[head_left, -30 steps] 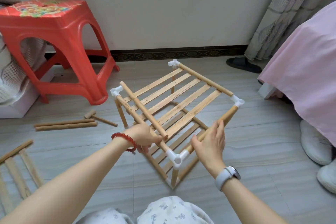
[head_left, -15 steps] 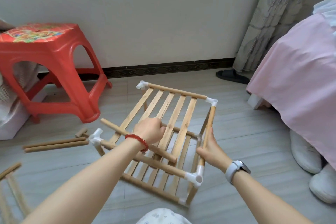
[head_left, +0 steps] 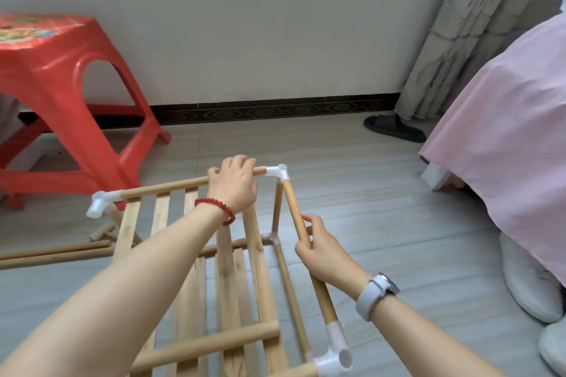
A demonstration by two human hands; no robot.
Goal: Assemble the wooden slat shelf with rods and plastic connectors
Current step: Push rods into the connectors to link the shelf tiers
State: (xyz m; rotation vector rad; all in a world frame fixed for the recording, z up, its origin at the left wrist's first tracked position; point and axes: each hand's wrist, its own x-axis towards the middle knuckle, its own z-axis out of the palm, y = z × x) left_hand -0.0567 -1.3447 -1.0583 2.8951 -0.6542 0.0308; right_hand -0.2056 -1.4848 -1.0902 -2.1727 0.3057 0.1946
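Observation:
The part-built wooden slat shelf (head_left: 226,291) stands on the floor in front of me, two slat tiers joined by upright rods and white plastic connectors. My left hand (head_left: 234,184) grips the far top rod (head_left: 165,188) close to the far right connector (head_left: 277,173). My right hand (head_left: 321,249) grips the right top rod (head_left: 294,211), which runs from that connector down to the near right connector (head_left: 335,352). A loose rod (head_left: 208,344) lies across the top slats near me. Another white connector (head_left: 99,203) caps the far left corner.
A red plastic stool (head_left: 61,95) stands at the left by the wall. Loose rods (head_left: 55,251) and short pieces lie on the floor left of the shelf. A pink-covered bed (head_left: 505,138), a dark slipper (head_left: 393,128) and white slippers (head_left: 530,281) are to the right.
The shelf has turned and now stands closer to me. My left hand let go of the loose rod and moved to the far top rod. My right hand stays on the right rod.

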